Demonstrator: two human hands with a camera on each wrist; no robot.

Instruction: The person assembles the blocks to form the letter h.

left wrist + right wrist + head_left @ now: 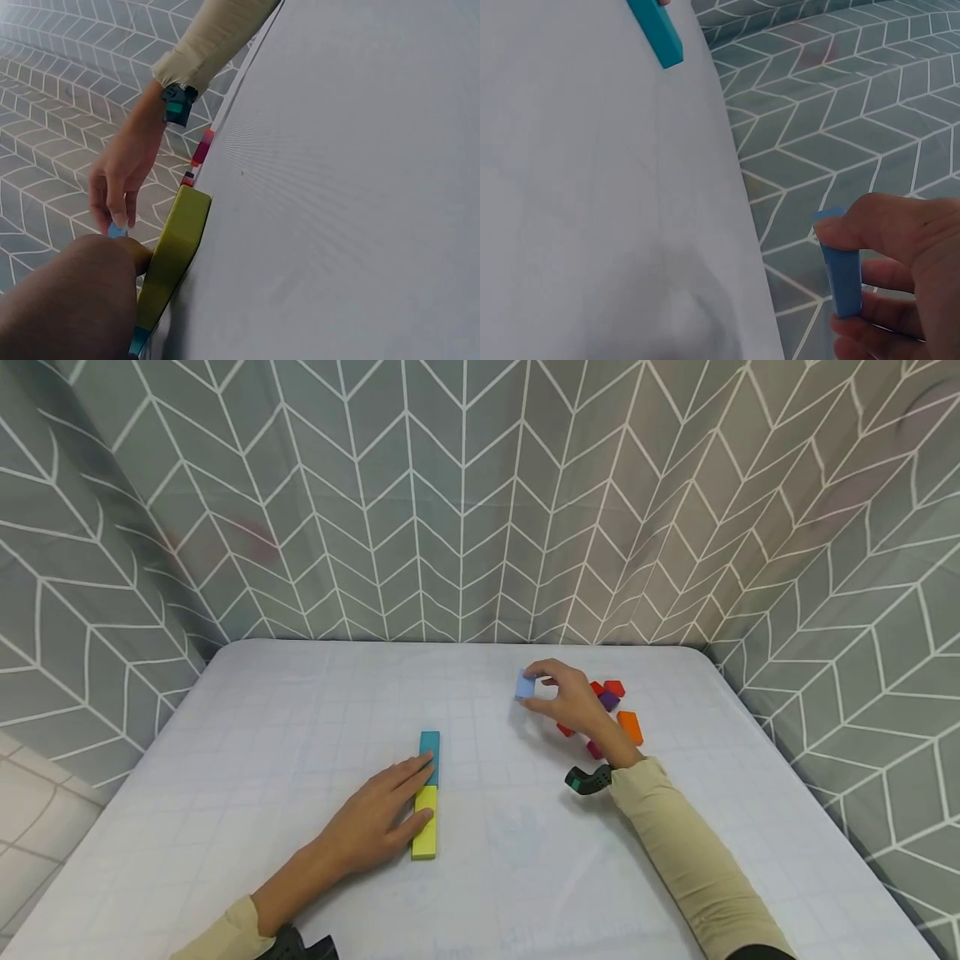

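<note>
A teal block (430,742) and a yellow block (424,843) lie end to end in a straight line on the table. My left hand (378,818) rests on them from the left, its fingers stretched over the teal block and the thumb on the yellow one. Further back on the right, my right hand (567,697) pinches a light blue block (525,685) between thumb and fingers. In the right wrist view that blue block (844,277) is held upright, lifted off the table surface, with the thumb at its upper end.
Several small blocks lie around the right forearm: an orange block (630,727), a red block (615,687), a purple block (609,701) and a crimson block (594,749). A white cloth covers the table (300,718). Behind it hangs a grey patterned curtain (450,510).
</note>
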